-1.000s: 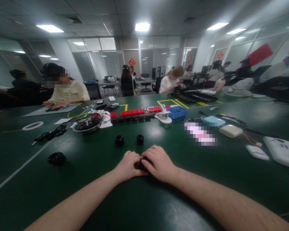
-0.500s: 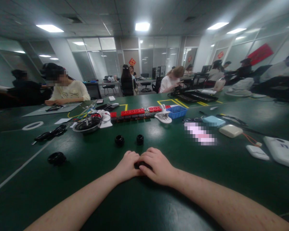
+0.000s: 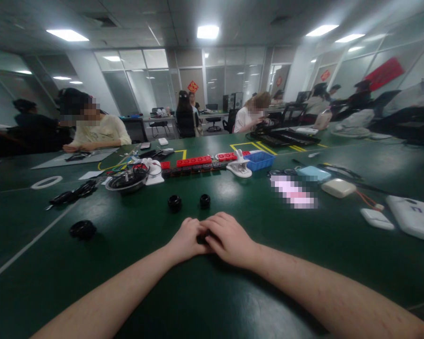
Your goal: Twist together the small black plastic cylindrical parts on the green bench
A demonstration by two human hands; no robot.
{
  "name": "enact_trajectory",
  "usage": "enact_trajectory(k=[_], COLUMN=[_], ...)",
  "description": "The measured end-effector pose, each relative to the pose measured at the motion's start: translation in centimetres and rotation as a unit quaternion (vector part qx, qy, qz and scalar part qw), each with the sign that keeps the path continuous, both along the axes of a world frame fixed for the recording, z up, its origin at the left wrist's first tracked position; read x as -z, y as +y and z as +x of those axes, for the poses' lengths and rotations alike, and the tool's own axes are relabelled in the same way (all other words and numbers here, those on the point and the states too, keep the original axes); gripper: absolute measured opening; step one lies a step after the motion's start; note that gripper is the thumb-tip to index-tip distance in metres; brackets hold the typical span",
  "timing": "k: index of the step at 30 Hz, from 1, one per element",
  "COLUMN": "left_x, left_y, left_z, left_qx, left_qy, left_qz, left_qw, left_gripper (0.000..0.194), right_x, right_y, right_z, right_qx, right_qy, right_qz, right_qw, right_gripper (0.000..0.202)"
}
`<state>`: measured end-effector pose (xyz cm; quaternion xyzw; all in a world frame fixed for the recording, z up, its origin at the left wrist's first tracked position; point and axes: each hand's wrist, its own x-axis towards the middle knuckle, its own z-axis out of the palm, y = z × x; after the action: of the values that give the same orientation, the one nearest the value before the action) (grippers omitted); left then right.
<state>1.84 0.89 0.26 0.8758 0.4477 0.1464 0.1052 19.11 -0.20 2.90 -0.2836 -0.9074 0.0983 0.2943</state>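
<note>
My left hand (image 3: 186,241) and my right hand (image 3: 230,240) meet low over the green table (image 3: 155,292), their fingers wrapped round a small black part (image 3: 202,237). Only a dark sliver of that part shows between the fingers, so its shape is mostly hidden. Just beyond my hands stand two black, glossy ring-shaped parts (image 3: 175,203), the smaller black ring-shaped part (image 3: 205,201) being on the right. A larger black ring-shaped part (image 3: 82,230) lies off to the left, apart from my left hand.
Further back are a metal bowl (image 3: 122,187) of dark items, a row of red blocks (image 3: 194,161), a white clip (image 3: 239,168) and a blue bin (image 3: 260,161). Cables and white cases (image 3: 339,187) lie on the right. A person (image 3: 99,129) works across the table.
The right hand's fingers have shifted slightly around the held black part, which both hands still grip. The whole view has tilted a little. The loose parts stay in place.
</note>
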Motion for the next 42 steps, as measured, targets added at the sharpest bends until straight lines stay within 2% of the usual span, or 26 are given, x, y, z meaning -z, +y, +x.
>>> enact_trajectory(k=[4, 8, 19, 29, 36, 42], left_x=[0.3, 0.4, 0.6, 0.6, 0.4, 0.4], left_y=[0.2, 0.3, 0.3, 0.4, 0.3, 0.3], left_z=[-0.2, -0.2, -0.4, -0.3, -0.2, -0.1], left_qx=[0.004, 0.009, 0.011, 0.015, 0.014, 0.014], left_qy=[0.0, 0.001, 0.005, 0.011, 0.011, 0.012], left_qz=[0.006, 0.014, 0.01, 0.009, 0.005, 0.006], left_qw=[1.0, 1.0, 1.0, 1.0, 1.0, 1.0], left_gripper=[0.025, 0.027, 0.026, 0.011, 0.01, 0.009], right_x=[-0.4, -0.5, -0.4, -0.5, -0.5, -0.3], right_y=[0.2, 0.4, 0.2, -0.9, -0.8, -0.8], right_z=[0.2, 0.3, 0.2, -0.1, -0.1, -0.1], right_qx=[0.058, 0.061, 0.025, -0.016, -0.054, -0.06], right_qy=[-0.026, -0.054, -0.051, -0.052, -0.054, -0.055], right_qz=[-0.016, -0.016, 0.007, 0.058, 0.067, 0.08], right_qw=[0.998, 0.997, 0.998, 0.997, 0.995, 0.993], right_gripper=[0.023, 0.016, 0.016, 0.018, 0.021, 0.026])
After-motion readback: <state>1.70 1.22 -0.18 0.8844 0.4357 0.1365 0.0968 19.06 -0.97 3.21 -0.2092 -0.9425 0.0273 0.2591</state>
